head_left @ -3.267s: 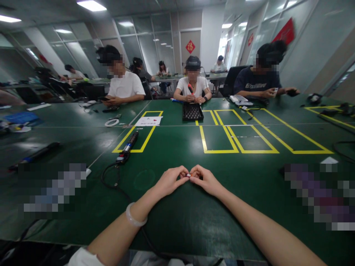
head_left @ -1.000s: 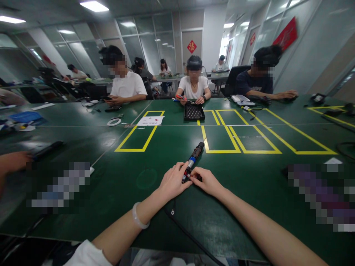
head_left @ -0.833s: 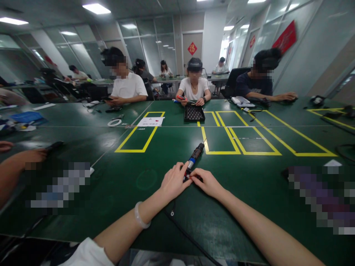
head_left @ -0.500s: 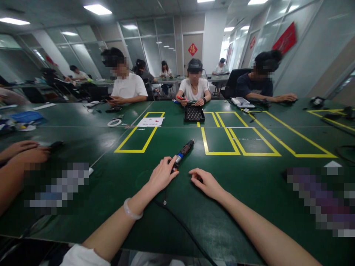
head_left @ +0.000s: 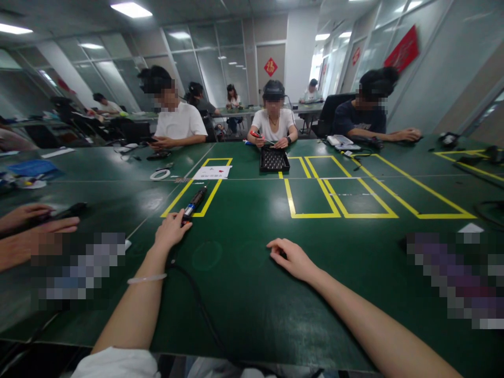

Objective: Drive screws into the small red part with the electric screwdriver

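1. Well, I can read little: a red diamond sign (head_left: 270, 66) on the far door bears one gold Chinese letter. The white paper (head_left: 211, 172) has red marks too small to read.
2. A black tray (head_left: 274, 159) sits far off, and a co-worker's hands (head_left: 35, 231) lie at my left.
3. My left hand (head_left: 171, 232) reaches out to the left. Its fingers curl on the near end of the electric screwdriver (head_left: 196, 201), which lies on the green table (head_left: 244, 294) across a yellow tape line (head_left: 177, 197).
4. My right hand (head_left: 293, 258) rests palm down, half curled. I cannot tell if it holds anything.
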Action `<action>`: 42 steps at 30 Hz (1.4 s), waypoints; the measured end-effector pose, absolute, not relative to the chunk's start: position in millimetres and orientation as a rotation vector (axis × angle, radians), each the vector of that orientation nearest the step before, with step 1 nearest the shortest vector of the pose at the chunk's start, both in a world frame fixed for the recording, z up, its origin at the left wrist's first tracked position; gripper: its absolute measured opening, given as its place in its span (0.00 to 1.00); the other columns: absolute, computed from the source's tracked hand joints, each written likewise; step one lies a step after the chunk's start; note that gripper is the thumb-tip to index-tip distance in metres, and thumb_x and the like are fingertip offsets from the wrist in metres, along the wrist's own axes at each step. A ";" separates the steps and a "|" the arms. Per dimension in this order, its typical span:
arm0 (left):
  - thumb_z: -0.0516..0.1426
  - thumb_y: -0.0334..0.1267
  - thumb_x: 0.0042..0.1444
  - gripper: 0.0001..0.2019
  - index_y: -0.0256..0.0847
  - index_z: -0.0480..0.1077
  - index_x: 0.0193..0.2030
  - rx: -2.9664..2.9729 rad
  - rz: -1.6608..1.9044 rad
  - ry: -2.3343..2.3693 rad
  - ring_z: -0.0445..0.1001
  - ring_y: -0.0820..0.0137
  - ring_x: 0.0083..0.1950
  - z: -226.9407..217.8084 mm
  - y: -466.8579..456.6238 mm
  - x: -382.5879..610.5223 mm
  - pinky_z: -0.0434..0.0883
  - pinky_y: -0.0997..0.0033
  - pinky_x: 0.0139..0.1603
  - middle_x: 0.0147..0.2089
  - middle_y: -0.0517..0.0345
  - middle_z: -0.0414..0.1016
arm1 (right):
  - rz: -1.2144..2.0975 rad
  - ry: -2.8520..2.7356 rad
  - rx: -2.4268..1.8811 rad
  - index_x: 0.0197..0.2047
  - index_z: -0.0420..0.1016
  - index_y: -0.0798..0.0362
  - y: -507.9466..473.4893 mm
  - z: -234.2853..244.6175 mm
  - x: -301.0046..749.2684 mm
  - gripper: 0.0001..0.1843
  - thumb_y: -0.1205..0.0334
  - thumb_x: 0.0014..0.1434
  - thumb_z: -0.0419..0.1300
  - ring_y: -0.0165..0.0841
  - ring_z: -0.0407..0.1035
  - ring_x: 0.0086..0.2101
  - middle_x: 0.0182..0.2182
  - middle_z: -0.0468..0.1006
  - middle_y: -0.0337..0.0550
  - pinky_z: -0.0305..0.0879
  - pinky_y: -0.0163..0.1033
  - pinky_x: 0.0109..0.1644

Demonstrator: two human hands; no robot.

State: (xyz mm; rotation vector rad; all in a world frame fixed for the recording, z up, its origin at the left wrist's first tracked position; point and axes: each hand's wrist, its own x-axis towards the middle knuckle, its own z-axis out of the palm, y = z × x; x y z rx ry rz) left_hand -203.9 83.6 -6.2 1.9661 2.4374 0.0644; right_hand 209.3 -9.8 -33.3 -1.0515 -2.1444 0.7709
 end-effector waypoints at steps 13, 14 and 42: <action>0.45 0.45 0.62 0.19 0.35 0.65 0.51 1.993 0.112 2.660 0.72 0.55 0.47 5.6 63.4 -182.7 0.68 0.59 0.44 0.52 0.41 0.67 | 0.759 -2.166 -1.054 0.47 0.71 0.52 -9.8 -33.1 208.7 0.10 0.67 0.62 0.55 0.33 0.68 0.35 0.32 0.74 0.41 0.63 0.37 0.40; 0.44 0.45 0.62 0.19 0.34 0.65 0.50 1.972 0.113 2.677 0.72 0.54 0.46 6.3 63.3 -181.5 0.68 0.58 0.44 0.51 0.41 0.68 | 0.760 -2.163 -1.053 0.47 0.71 0.52 -9.9 -33.3 208.6 0.10 0.67 0.62 0.55 0.33 0.68 0.35 0.32 0.74 0.41 0.63 0.37 0.40; 0.52 0.39 0.61 0.24 0.41 0.55 0.63 1.905 0.447 0.912 0.73 0.71 0.43 7.0 -0.8 7.1 0.69 0.69 0.45 0.42 0.56 0.74 | 0.930 -2.095 -0.955 0.40 0.68 0.53 -9.5 -32.3 209.9 0.04 0.63 0.61 0.57 0.29 0.65 0.29 0.29 0.71 0.37 0.61 0.33 0.34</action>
